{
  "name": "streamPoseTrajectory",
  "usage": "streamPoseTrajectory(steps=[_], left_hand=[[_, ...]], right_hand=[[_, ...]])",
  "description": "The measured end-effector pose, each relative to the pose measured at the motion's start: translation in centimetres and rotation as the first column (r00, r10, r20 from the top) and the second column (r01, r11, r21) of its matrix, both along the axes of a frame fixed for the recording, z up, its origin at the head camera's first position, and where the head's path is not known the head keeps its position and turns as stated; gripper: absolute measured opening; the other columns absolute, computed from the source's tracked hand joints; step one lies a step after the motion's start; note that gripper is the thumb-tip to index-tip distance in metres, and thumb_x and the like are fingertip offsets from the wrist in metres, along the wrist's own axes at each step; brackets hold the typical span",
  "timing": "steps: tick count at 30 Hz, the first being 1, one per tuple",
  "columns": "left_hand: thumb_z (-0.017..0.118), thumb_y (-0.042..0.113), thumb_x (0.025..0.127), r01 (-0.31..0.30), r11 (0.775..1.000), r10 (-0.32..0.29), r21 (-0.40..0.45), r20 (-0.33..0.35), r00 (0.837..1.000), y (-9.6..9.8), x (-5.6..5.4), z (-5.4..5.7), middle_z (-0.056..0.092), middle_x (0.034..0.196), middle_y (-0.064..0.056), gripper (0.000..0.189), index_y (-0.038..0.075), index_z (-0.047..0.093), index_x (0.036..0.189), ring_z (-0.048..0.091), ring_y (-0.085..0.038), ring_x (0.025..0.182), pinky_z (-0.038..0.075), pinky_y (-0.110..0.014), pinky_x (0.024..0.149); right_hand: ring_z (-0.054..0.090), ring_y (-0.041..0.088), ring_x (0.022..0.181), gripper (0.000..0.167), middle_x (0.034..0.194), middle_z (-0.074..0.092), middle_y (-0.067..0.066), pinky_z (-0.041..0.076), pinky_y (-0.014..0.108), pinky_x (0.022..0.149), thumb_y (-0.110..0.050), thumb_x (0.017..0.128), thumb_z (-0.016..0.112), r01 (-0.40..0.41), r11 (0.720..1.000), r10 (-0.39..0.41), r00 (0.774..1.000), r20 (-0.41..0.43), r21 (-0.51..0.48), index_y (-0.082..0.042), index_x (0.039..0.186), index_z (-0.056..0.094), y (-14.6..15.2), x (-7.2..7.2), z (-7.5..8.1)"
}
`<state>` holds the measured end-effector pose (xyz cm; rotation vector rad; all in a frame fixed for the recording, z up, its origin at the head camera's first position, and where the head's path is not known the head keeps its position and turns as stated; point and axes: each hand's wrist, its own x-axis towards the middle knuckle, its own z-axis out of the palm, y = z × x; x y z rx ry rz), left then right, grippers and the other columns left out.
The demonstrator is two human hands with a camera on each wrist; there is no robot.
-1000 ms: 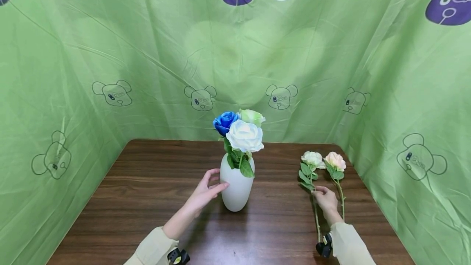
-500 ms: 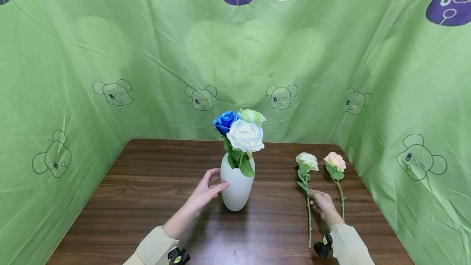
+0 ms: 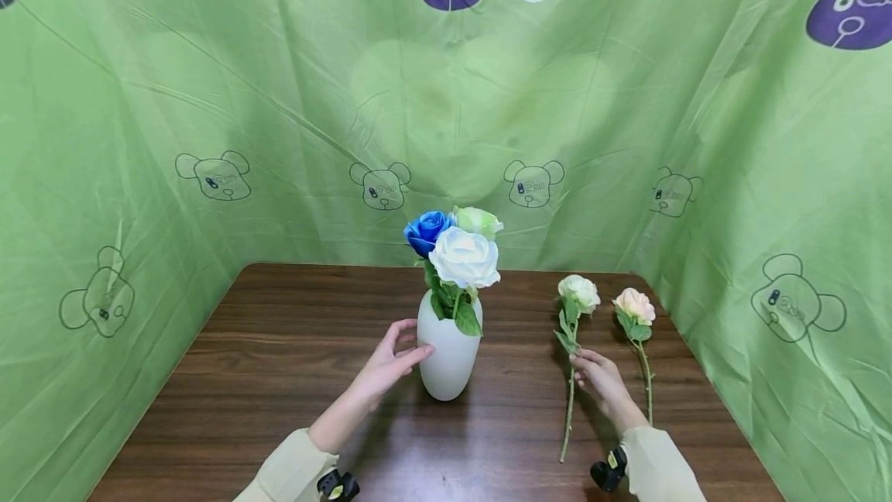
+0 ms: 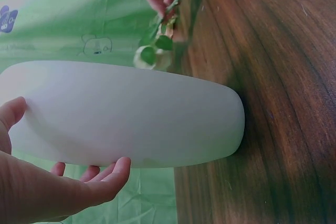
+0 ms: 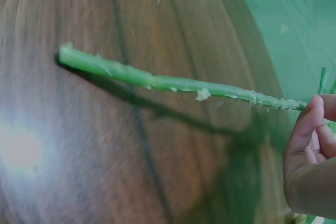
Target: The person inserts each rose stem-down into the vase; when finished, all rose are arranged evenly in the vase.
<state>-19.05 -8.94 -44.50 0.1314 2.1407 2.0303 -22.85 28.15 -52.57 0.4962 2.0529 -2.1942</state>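
Note:
A white vase [image 3: 446, 362] stands upright on the wooden table, holding a blue rose [image 3: 427, 234], a white rose [image 3: 465, 256] and a pale green rose [image 3: 478, 221]. Against the vase's left side my left hand [image 3: 387, 362] holds it, thumb at the front and fingers behind; the left wrist view shows thumb and fingertips on the vase wall [image 4: 131, 114]. My right hand [image 3: 605, 384] pinches the stem of a cream-white rose [image 3: 580, 294] below its leaves. In the right wrist view the bare lower stem [image 5: 184, 85] slants over the table, its shadow beneath.
A pale pink rose [image 3: 636, 307] lies on the table to the right, partly behind my right forearm. The brown wooden table [image 3: 279, 347] is enclosed at the back and sides by a green printed curtain [image 3: 293, 99].
My right hand has drawn the cream-white rose leftward, away from the pink one, and its head now sits slightly higher in view. The left hand and vase have stayed put.

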Motion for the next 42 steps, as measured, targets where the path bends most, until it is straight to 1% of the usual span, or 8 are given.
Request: streamPoseTrajectory(steps=[7, 13, 16, 20, 27, 29, 36, 42], left_hand=[[0.065, 0.027, 0.08, -0.006, 1.0, 0.006, 0.004, 0.004, 1.0, 0.1, 0.0, 0.0, 0.039, 0.125, -0.019, 0.058, 0.011, 0.035, 0.127, 0.043, -0.035, 0.11, 0.039, -0.04, 0.077], [0.066, 0.028, 0.08, -0.019, 1.0, 0.019, 0.004, 0.008, 1.0, 0.1, 0.0, 0.0, 0.04, 0.125, -0.019, 0.058, 0.011, 0.036, 0.126, 0.044, -0.035, 0.109, 0.038, -0.045, 0.079], [0.066, 0.027, 0.08, -0.021, 1.0, 0.021, 0.006, 0.011, 1.0, 0.1, 0.0, 0.0, 0.04, 0.125, -0.019, 0.058, 0.011, 0.036, 0.126, 0.044, -0.035, 0.109, 0.037, -0.048, 0.08], [0.066, 0.027, 0.08, -0.018, 1.0, 0.018, 0.007, 0.013, 1.0, 0.1, 0.0, 0.0, 0.039, 0.125, -0.019, 0.058, 0.011, 0.036, 0.126, 0.044, -0.035, 0.109, 0.036, -0.05, 0.081], [0.066, 0.028, 0.08, -0.018, 1.0, 0.018, 0.0, 0.015, 1.0, 0.1, 0.0, 0.0, 0.04, 0.125, -0.019, 0.058, 0.011, 0.036, 0.126, 0.044, -0.035, 0.109, 0.039, -0.043, 0.077], [0.066, 0.028, 0.08, -0.018, 1.0, 0.018, 0.0, 0.013, 1.0, 0.1, 0.0, 0.0, 0.04, 0.125, -0.019, 0.058, 0.011, 0.036, 0.126, 0.044, -0.034, 0.109, 0.039, -0.041, 0.076], [0.066, 0.028, 0.08, -0.013, 1.0, 0.013, 0.001, 0.013, 1.0, 0.0, 0.0, 0.1, 0.039, 0.125, -0.019, 0.058, 0.011, 0.036, 0.126, 0.044, -0.034, 0.109, 0.04, -0.038, 0.075], [0.065, 0.028, 0.08, -0.006, 1.0, 0.006, -0.002, 0.011, 1.0, 0.0, 0.0, 0.1, 0.039, 0.125, -0.019, 0.058, 0.01, 0.035, 0.127, 0.044, -0.034, 0.11, 0.039, -0.037, 0.074]], right_hand=[[0.057, 0.008, 0.059, 0.032, 0.083, 0.061, -0.002, 0.046, 0.021, 0.053, -0.021, 0.08, 0.066, -0.019, 0.999, 0.029, 0.966, -0.256, 0.04, -0.008, 0.106, 0.052, 0.4, -2.9, -2.4], [0.061, 0.017, 0.059, 0.037, 0.088, 0.062, 0.01, 0.048, 0.026, 0.05, -0.013, 0.081, 0.065, -0.031, 0.997, 0.063, 0.854, -0.516, 0.069, -0.004, 0.115, 0.053, 1.2, -6.5, -5.3], [0.061, 0.018, 0.059, 0.032, 0.087, 0.062, 0.011, 0.048, 0.027, 0.051, -0.008, 0.083, 0.062, -0.122, 0.992, 0.111, 0.767, -0.632, 0.026, -0.003, 0.114, 0.054, 0.4, -6.5, -3.9], [0.06, 0.018, 0.058, 0.024, 0.083, 0.062, 0.012, 0.048, 0.029, 0.054, 0.0, 0.083, 0.059, -0.175, 0.984, 0.112, 0.728, -0.677, -0.025, 0.004, 0.106, 0.056, -3.7, -2.4, 4.5], [0.06, 0.028, 0.061, 0.034, 0.096, 0.059, 0.021, 0.047, 0.031, 0.051, 0.004, 0.083, 0.057, -0.214, 0.975, 0.086, 0.613, -0.785, -0.06, 0.001, 0.116, 0.051, 0.3, -11.1, -5.6], [0.06, 0.027, 0.062, 0.031, 0.096, 0.06, 0.021, 0.047, 0.032, 0.052, 0.0, 0.084, 0.058, -0.226, 0.972, 0.079, 0.592, -0.802, -0.071, 0.001, 0.114, 0.053, -0.2, -11.3, -5.1], [0.06, 0.021, 0.058, 0.017, 0.086, 0.062, 0.018, 0.047, 0.027, 0.053, 0.005, 0.082, 0.056, -0.191, 0.976, 0.031, 0.595, -0.803, -0.104, 0.007, 0.099, 0.055, -8.2, -0.5, 12.7], [0.06, 0.016, 0.055, 0.019, 0.08, 0.064, 0.011, 0.046, 0.023, 0.052, 0.017, 0.082, 0.048, -0.166, 0.963, -0.078, 0.585, -0.807, -0.214, 0.001, 0.083, 0.056, -10.5, 1.4, 17.8]])
